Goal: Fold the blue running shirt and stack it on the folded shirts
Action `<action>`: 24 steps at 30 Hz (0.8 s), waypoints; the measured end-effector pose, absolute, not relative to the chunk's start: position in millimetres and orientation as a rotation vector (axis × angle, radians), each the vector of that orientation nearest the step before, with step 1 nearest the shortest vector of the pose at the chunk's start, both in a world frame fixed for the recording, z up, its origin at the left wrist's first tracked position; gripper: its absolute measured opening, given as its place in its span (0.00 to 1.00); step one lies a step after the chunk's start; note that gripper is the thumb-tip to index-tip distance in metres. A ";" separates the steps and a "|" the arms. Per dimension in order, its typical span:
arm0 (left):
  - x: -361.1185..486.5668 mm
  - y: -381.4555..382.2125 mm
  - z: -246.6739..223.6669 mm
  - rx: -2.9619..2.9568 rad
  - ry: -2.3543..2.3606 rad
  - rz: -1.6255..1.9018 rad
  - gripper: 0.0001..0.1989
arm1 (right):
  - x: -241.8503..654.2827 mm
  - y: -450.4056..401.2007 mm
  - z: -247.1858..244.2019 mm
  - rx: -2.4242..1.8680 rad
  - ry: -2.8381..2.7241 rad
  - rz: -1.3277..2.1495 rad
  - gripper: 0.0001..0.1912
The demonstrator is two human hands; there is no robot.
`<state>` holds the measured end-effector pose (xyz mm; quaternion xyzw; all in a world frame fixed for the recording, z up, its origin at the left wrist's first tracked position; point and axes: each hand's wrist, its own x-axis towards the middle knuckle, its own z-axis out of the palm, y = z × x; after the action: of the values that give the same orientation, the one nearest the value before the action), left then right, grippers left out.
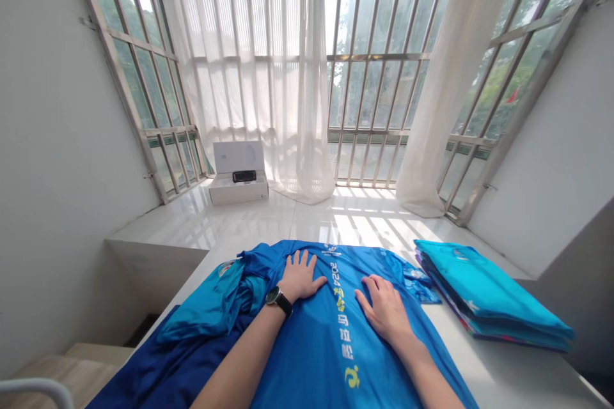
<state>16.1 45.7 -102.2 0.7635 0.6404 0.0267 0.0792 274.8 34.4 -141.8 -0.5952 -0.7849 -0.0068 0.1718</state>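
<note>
A blue T-shirt point(316, 345) with white and yellow print down its middle lies spread out in front of me. My left hand point(300, 276), with a black watch point(279, 299) on the wrist, rests flat on the upper left of the shirt, fingers spread. On the shirt's right half lies my right hand point(384, 307), its fingers stretched out and slightly bent, with nothing held. Crumpled teal and navy clothes point(206, 307) lie beside the shirt on the left. To the right sits a stack of folded teal shirts point(494, 287).
An open white box point(238, 192) holding a black device point(244, 176) stands on the white ledge point(192, 220) at the back left. Sheer curtains point(288, 77) hang before barred windows. A white curved rail point(38, 386) shows at the lower left.
</note>
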 end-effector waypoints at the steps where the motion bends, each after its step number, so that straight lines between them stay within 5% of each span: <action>1: 15.7 45.8 -104.8 2.291 1.919 0.099 0.42 | 274.0 34.8 -141.5 -1.712 -2.234 -0.013 0.24; 8: 17.4 48.5 -111.4 2.298 1.924 0.101 0.42 | 266.2 35.6 -136.9 -1.886 -2.344 0.103 0.36; 24: 19.4 15.5 -90.4 2.249 1.893 -0.072 0.42 | 264.8 3.4 -140.0 -1.792 -2.374 0.026 0.37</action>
<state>19.4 15.5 -90.4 0.7610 0.6405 -0.0243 0.1004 264.8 3.4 -140.0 -0.6003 -0.7954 0.0088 0.0833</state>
